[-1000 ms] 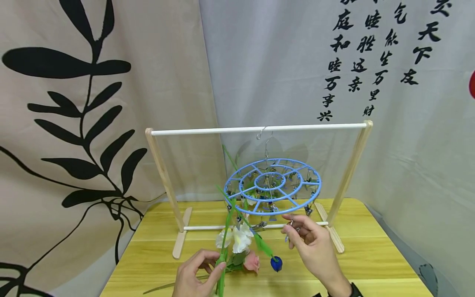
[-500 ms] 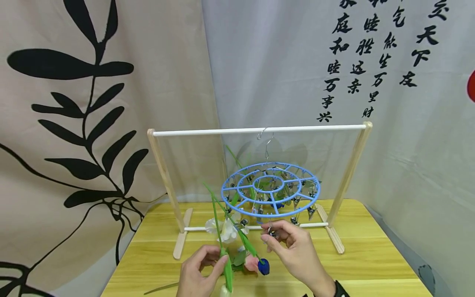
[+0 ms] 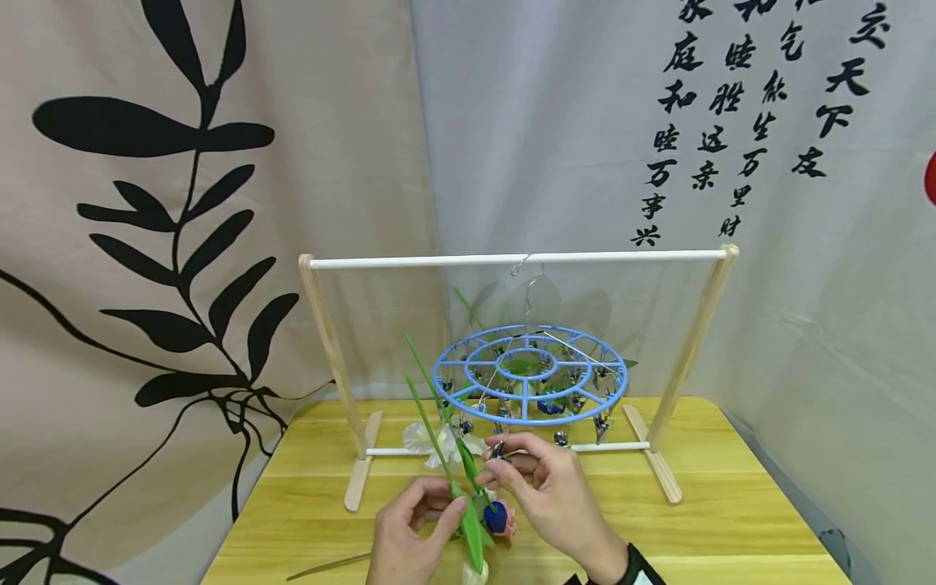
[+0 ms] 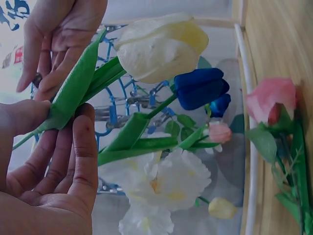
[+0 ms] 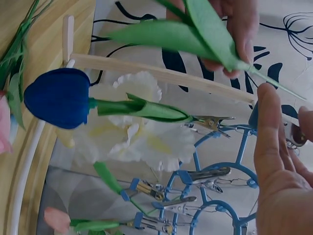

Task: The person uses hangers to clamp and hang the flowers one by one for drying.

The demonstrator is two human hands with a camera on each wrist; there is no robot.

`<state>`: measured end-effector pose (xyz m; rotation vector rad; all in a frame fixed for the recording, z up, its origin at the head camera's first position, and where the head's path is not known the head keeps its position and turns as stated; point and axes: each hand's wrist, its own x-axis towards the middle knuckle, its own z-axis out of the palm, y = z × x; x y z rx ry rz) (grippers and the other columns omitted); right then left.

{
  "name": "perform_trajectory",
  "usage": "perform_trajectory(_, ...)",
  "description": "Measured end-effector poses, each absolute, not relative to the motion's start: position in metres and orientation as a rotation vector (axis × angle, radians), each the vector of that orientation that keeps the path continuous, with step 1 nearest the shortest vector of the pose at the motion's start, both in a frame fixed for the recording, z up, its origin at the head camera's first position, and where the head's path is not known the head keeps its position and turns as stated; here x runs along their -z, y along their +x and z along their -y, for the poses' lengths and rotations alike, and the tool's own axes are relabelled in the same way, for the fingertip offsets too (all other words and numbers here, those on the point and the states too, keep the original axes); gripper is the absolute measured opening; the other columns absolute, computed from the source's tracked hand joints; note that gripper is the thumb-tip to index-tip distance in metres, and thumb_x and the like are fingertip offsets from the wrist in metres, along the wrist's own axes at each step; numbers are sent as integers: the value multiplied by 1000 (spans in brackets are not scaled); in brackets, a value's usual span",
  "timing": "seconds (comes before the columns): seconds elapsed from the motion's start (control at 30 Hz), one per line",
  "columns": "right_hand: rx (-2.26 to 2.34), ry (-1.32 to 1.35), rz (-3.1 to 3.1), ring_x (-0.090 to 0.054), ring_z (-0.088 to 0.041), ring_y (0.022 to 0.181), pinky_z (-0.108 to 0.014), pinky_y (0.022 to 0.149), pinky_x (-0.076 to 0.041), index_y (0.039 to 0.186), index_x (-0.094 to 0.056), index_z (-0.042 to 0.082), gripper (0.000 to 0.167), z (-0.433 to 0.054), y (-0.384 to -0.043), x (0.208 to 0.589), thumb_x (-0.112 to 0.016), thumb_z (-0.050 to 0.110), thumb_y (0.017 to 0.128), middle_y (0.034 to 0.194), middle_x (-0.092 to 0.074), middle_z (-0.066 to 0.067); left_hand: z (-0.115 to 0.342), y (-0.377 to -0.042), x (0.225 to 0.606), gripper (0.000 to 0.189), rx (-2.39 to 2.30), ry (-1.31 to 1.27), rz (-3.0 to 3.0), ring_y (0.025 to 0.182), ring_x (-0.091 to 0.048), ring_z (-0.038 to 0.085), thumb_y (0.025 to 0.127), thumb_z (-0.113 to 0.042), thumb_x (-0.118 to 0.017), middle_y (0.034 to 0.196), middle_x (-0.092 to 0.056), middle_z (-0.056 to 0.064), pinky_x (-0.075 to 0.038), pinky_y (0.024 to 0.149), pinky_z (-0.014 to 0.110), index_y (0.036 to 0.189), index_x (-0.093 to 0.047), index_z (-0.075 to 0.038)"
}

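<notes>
My left hand [image 3: 413, 528] pinches the green stem and leaves of a white tulip [image 4: 156, 49], its bloom pointing down. Close beside it, my right hand [image 3: 548, 487] holds a metal clip [image 3: 498, 452] below the rim of a blue round hanging rack [image 3: 526, 422]. The tulip's thin stem end is near the right fingers in the right wrist view, apart from the clip. A blue tulip [image 5: 58, 98] hangs bloom-down from another clip [image 5: 212, 122] on the rack. Behind it hangs a large white flower [image 5: 142, 132].
The rack hangs by a hook from the white bar [image 3: 439, 261] of a wooden frame [image 3: 332, 357] on the table [image 3: 658, 536]. A pink rose [image 4: 271, 100] lies on the tabletop. Several other clips and flowers hang under the rack.
My right hand has moved left with the clip, close to my left hand. The rack has turned, carrying the blue tulip left. The white tulip has tilted, its bloom now showing below my left hand.
</notes>
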<state>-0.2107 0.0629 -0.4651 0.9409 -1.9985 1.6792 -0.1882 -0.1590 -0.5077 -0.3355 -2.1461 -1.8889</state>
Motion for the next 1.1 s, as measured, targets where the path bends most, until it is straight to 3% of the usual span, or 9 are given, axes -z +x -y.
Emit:
perform_trajectory(0.17, -1754, 915, 2032, -90, -28, 89, -30, 90, -74, 142, -73, -1, 27, -60, -210, 465, -70, 1, 116, 106, -89, -20, 153, -190, 509, 12, 1949, -350, 2118, 92, -83, 9, 104, -10, -89, 104, -86, 3, -72, 86, 27, 114, -82, -13)
perform_trajectory(0.43, -1922, 873, 1974, -89, -16, 90, -41, 77, -75, 134, -74, -5, 21, -56, -213, 464, -71, 0, 114, 111, -86, -28, 145, -195, 506, 12, 2074, -331, 2084, 95, -83, 9, 107, -12, -86, 111, -83, 12, -72, 86, 24, 116, -80, -6)
perform_trajectory(0.7, -1960, 756, 1976, -84, -10, 80, -28, 57, -65, 124, -77, -6, 15, -53, -214, 461, -76, 2, 112, 110, -84, -33, 142, -199, 505, 20, 2173, -325, 2078, 100, -84, 13, 108, -15, -86, 119, -82, 14, -73, 89, 27, 123, -79, -3)
perform_trajectory(0.93, -1947, 595, 2030, -81, -12, 76, -35, 66, -69, 117, -79, -2, 12, -49, -214, 460, -81, 7, 110, 107, -85, -25, 140, -199, 505, 17, 2206, -333, 2030, 98, -83, 12, 108, -10, -85, 118, -81, 18, -72, 87, 25, 120, -78, 0)
perform_trajectory(1.1, -1985, 568, 1997, -79, -13, 75, -32, 68, -67, 113, -75, -3, 11, -49, -215, 462, -81, 6, 110, 106, -84, -23, 137, -199, 505, 18, 2217, -321, 2042, 98, -83, 12, 107, -10, -85, 118, -80, 19, -72, 89, 25, 120, -77, 0)
